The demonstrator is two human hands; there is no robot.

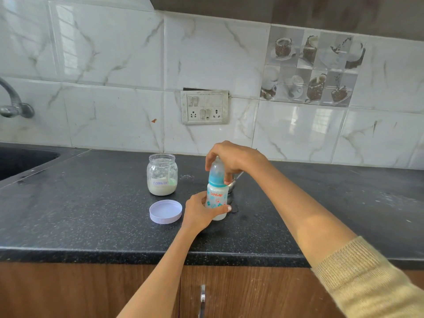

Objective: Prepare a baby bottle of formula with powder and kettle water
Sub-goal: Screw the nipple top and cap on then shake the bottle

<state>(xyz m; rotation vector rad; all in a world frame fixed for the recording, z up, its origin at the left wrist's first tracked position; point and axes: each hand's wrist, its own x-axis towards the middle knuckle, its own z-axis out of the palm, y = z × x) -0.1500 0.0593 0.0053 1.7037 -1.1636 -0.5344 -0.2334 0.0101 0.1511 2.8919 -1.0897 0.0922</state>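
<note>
On the black speckled stone countertop (pixel 91 203), just in front of me, I am steadying the small translucent plastic baby bottle with orange lettering and blue prints (pixel 216 198), which is standing upright with a pale, milky layer showing at its base. My left hand (pixel 198 213) is wrapping around the lower body, thumb pressing across the front, gripping it firmly. My right hand (pixel 231 160) is arching over the top, fingers closing on the clear domed cap and blue screw ring (pixel 216 174). I judge that I am working the top on or off; which way, I cannot tell. To do this well, I am keeping the base flat on the counter, holding low so the bottle is not tipping, and turning only the ring, squarely, so the threads are not crossing. The glass jar labelled formula (pixel 162 174), open and holding a low layer of cream powder, is standing just to the left, its lilac round plastic lid (pixel 165 212) lying beside my left hand. Something shiny and metal (pixel 231 185) is peeking out behind the bottle; I cannot tell what it is.
</note>
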